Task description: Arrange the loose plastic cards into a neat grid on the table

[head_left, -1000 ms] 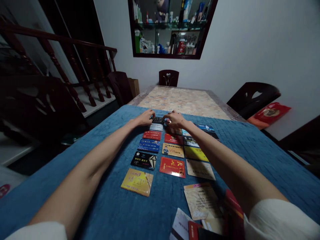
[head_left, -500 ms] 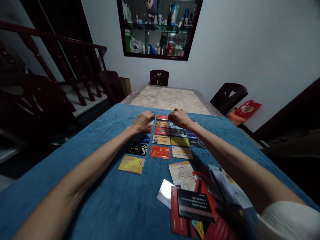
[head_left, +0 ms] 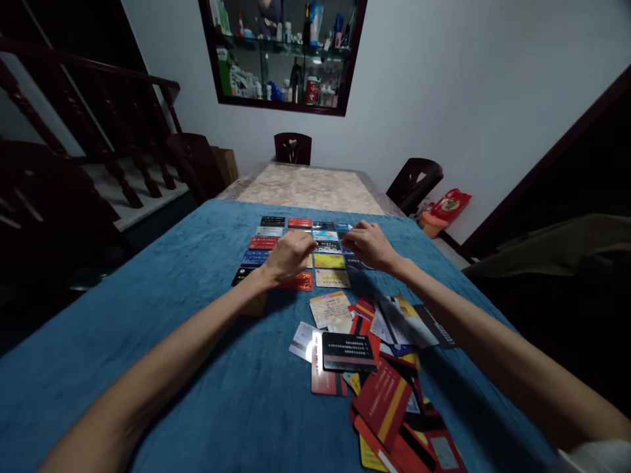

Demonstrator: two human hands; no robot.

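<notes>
My left hand (head_left: 292, 255) is closed, fingers curled, above the second column of cards and hiding several of them. Its fingertips are at the left edge of a black-and-white card (head_left: 328, 247). On that card's other side my right hand (head_left: 371, 246) is also closed, over the rightmost column. Whether either hand grips or only touches a card is hidden. Around them lie rows of cards, with a yellow card (head_left: 329, 261), a beige card (head_left: 332, 278) and a red card (head_left: 300, 223) among them. At the far left is a black card (head_left: 273, 221).
A loose heap of cards, with a black striped card (head_left: 349, 351) and a dark red card (head_left: 383, 402), lies nearer me on the blue cloth (head_left: 197, 394). Beyond is the bare tabletop (head_left: 300, 185). Chairs stand around it, one chair (head_left: 415, 184) at right.
Both hands have shifted from the left column across to the columns further right. The view has turned right, bringing more of the card heap into sight.
</notes>
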